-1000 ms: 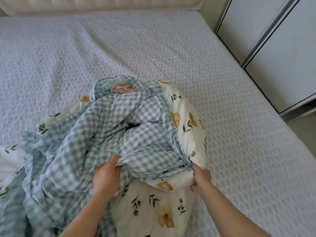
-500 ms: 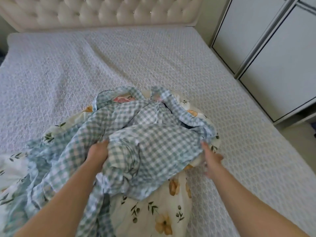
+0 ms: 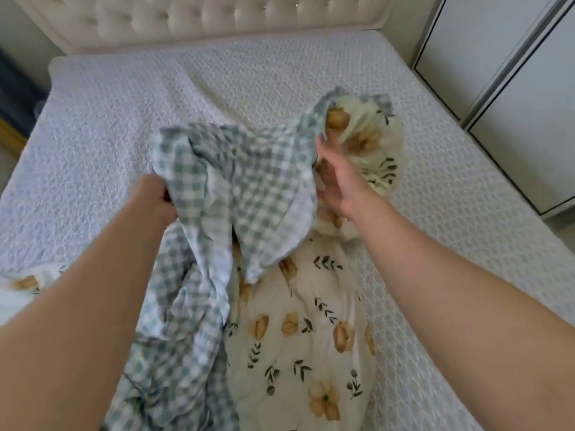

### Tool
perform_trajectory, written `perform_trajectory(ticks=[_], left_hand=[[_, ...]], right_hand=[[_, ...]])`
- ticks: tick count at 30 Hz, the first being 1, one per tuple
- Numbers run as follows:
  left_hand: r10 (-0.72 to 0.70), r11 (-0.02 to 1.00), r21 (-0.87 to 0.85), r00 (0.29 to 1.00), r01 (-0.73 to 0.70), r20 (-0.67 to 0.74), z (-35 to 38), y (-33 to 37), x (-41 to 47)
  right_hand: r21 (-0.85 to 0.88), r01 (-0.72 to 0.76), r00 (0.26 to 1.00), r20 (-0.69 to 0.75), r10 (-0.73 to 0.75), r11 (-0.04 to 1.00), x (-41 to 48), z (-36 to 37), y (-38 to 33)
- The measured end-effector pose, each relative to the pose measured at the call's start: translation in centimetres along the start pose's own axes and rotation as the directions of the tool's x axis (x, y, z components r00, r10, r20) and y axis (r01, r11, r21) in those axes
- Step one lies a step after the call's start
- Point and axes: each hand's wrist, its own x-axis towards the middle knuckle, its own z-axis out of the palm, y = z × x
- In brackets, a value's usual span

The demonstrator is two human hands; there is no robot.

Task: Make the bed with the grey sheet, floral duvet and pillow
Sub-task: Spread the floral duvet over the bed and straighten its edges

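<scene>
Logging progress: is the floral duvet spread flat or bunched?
Bunched: the duvet lies crumpled mid-bed, left hand gripping its gingham side, grey sheet bare around it.

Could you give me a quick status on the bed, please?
Left hand grips the duvet, checked side lifted. Right hand open against its bunched floral end. Duvet heaped on the sheet, not spread. No pillow in view.
</scene>
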Motion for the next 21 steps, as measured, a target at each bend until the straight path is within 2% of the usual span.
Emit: perform_trajectory(ticks=[1,3,4,6,8,9,10,12,13,14,15,17,18,19,20,21], left_hand=[[0.068,0.993,0.092,0.998,-0.069,0.014,-0.8,-0.7,-0.4],[0.168,0.917,0.373,0.985,-0.14,-0.045,-2.2,-4.2,-2.3],[0.254,0.823,0.541,0.964,-0.172,-0.079,-3.4,-6.7,-3.2],[0.418,0.639,0.736,0.904,-0.224,-0.087,-6.1,-12.2,-6.0],[0.556,0.427,0.866,0.831,-0.261,-0.024,-8.6,-17.2,-8.6],[0.598,0.339,0.907,0.801,-0.251,-0.001,-10.2,-19.3,-9.5],[0.592,0.275,0.935,0.806,-0.225,0.021,-11.4,-21.0,-10.3],[0.536,0.236,0.96,0.844,-0.153,0.002,-14.4,-23.9,-11.4],[0.545,0.205,0.964,0.838,-0.169,0.031,-15.8,-24.8,-11.6],[0.576,0.144,0.967,0.812,-0.209,0.09,-17.2,-25.6,-11.6],[0.594,0.072,0.962,0.786,-0.264,0.171,-18.4,-26.4,-11.6],[0.553,-0.135,0.915,0.737,-0.381,0.389,-19.1,-28.0,-12.2],[0.45,-0.187,0.89,0.769,-0.416,0.454,-19.3,-29.5,-12.8],[0.319,-0.128,0.898,0.84,-0.421,0.44,-18.9,-30.8,-13.6],[0.188,-0.011,0.938,0.921,-0.345,0.341,-18.5,-32.2,-14.5],[0.075,0.144,0.971,0.981,-0.19,0.181,-18.4,-33.8,-15.1]], right_hand=[[-0.088,0.033,0.999,-0.002,-0.034,0.996,0.3,0.9,-0.4],[-0.26,0.002,0.999,-0.043,-0.013,0.966,-0.2,2.1,1.2],[-0.341,-0.014,0.998,-0.063,-0.008,0.94,-0.6,1.8,3.1],[-0.422,-0.029,0.988,-0.152,-0.039,0.906,-2.2,0.2,7.7],[-0.425,-0.104,0.929,-0.363,-0.064,0.899,-3.8,-2.2,13.0],[-0.447,-0.216,0.882,-0.47,-0.023,0.868,-4.8,-3.0,15.9],[-0.49,-0.352,0.838,-0.544,0.037,0.797,-5.9,-4.2,18.7],[-0.563,-0.626,0.737,-0.652,0.175,0.539,-8.1,-5.8,23.5],[-0.546,-0.727,0.665,-0.71,0.231,0.416,-9.4,-6.5,25.3],[-0.509,-0.788,0.604,-0.748,0.275,0.346,-10.7,-7.3,26.9],[-0.448,-0.825,0.55,-0.776,0.31,0.344,-12.1,-7.6,28.0],[-0.299,-0.84,0.48,-0.798,0.365,0.452,-13.7,-8.7,30.0],[-0.272,-0.832,0.479,-0.791,0.381,0.484,-14.5,-8.9,31.1],[-0.287,-0.827,0.489,-0.793,0.364,0.484,-15.0,-8.9,31.6],[-0.331,-0.817,0.509,-0.799,0.319,0.473,-15.3,-9.2,32.1],[-0.359,-0.804,0.526,-0.801,0.285,0.474,-15.8,-9.3,32.2]])
